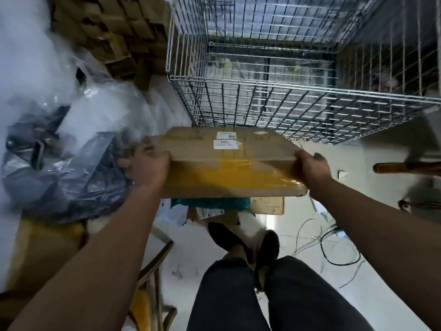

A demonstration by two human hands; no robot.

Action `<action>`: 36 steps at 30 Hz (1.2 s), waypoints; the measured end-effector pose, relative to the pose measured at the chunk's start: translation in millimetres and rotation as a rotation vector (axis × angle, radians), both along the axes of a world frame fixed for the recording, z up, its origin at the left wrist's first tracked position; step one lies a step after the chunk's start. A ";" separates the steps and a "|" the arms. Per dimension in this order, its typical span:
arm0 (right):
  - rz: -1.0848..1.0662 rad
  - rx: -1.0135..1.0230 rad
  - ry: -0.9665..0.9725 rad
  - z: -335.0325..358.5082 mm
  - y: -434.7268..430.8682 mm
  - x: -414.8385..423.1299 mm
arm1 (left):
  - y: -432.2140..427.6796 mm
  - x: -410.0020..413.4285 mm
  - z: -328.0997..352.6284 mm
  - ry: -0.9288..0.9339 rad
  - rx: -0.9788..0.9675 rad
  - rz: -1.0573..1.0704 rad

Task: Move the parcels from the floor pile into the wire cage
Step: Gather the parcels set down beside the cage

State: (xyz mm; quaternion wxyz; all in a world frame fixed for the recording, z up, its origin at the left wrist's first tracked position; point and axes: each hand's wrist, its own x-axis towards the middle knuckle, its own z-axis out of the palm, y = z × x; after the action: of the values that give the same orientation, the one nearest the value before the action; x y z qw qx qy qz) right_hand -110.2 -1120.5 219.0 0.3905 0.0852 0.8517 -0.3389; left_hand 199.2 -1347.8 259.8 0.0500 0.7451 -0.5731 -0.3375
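**Parcel held in front of cage, both hands**

Obs.: Flat brown cardboard parcel (226, 163), with a yellow tape band and white labels on top, is held off the floor at the near mesh wall of the grey wire cage (262, 111). It is outside the cage.

Left hand (149, 167) grips the parcel's left edge and right hand (310, 164) its right edge. The fingers of both curl round the cardboard.

Below the parcel, a teal plastic bag (210, 203) and a small brown carton (269, 205) lie on the floor. Crumpled grey plastic bags (71, 173) are heaped to the left.
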 end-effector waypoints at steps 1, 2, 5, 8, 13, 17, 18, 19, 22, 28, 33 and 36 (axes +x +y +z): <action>-0.007 -0.007 -0.030 3.9 4.0 1.3 | 2.0 5.6 3.2 -0.020 0.049 0.011; -0.012 -0.028 -0.067 7.2 8.1 2.7 | 5.4 10.1 7.3 -0.054 0.101 0.017; 0.046 -0.114 -0.189 11.8 20.4 3.6 | 17.4 26.6 11.4 -0.147 0.193 0.009; 0.153 -0.152 -0.245 6.3 35.3 3.8 | 31.4 47.2 7.7 -0.160 0.243 0.015; 0.302 -0.190 -0.387 0.3 52.6 2.8 | 46.9 75.6 -0.6 -0.144 0.203 0.015; 0.464 -0.090 -0.279 6.9 56.6 8.7 | 56.8 90.5 -3.2 -0.117 0.234 -0.041; 0.494 -0.066 -0.227 8.6 58.6 11.0 | 59.0 94.7 -4.6 -0.068 0.290 -0.046; 0.522 -0.057 -0.195 8.4 60.7 12.7 | 61.0 98.3 -4.7 -0.028 0.354 -0.049; 0.566 -0.053 -0.188 9.8 60.4 16.4 | 69.0 102.4 -5.5 0.052 0.412 -0.013; 0.871 -0.035 0.001 26.3 47.6 31.3 | 101.1 74.7 2.5 -0.144 0.234 -0.161; 0.972 0.011 0.147 23.5 54.2 34.0 | 108.2 52.9 16.1 -0.168 0.063 -0.190; 0.930 0.000 0.118 23.6 62.5 36.0 | 114.0 45.4 26.7 -0.204 0.053 -0.159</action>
State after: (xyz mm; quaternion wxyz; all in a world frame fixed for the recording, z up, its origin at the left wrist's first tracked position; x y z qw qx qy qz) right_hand -74.3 -1058.0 242.6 0.4520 -0.3250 0.8201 -0.1321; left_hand 244.6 -1233.8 286.4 -0.0555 0.7288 -0.6234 -0.2779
